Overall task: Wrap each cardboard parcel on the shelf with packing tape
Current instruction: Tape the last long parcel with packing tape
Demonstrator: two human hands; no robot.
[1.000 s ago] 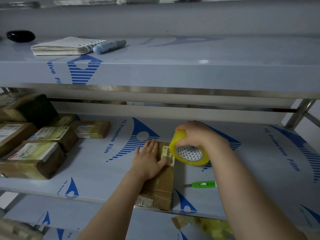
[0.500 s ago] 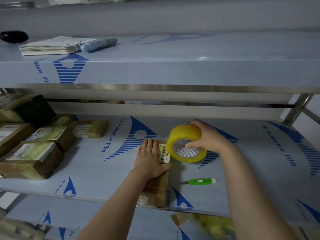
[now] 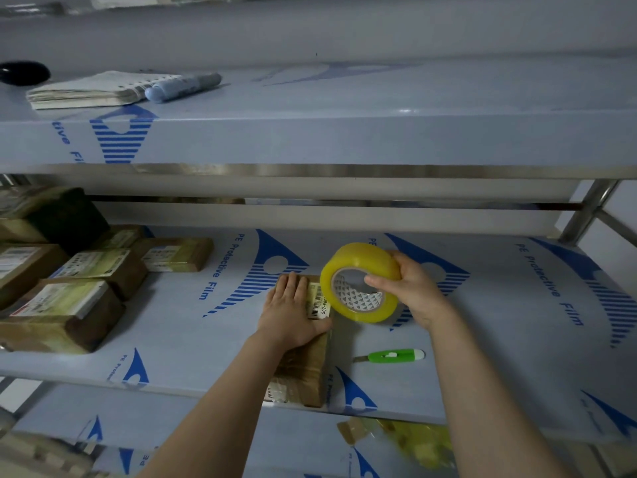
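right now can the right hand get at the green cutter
Probably, once freed: the cutter lies alone on bare shelf close to the right hand, nothing between, but that hand grips the tape.

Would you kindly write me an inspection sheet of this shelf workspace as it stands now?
Surface: middle shelf, film-covered.
Job's things: parcel flat at the front edge; tape roll held up right of it; more parcels stacked left.
Clutter: green knife right of the parcel; notepad and marker on the top shelf.
Grippers: left hand presses flat on the parcel; right hand grips the tape roll.
Cables: nothing seen.
Surroundings: metal upright at right; yellowish scraps on the shelf below.
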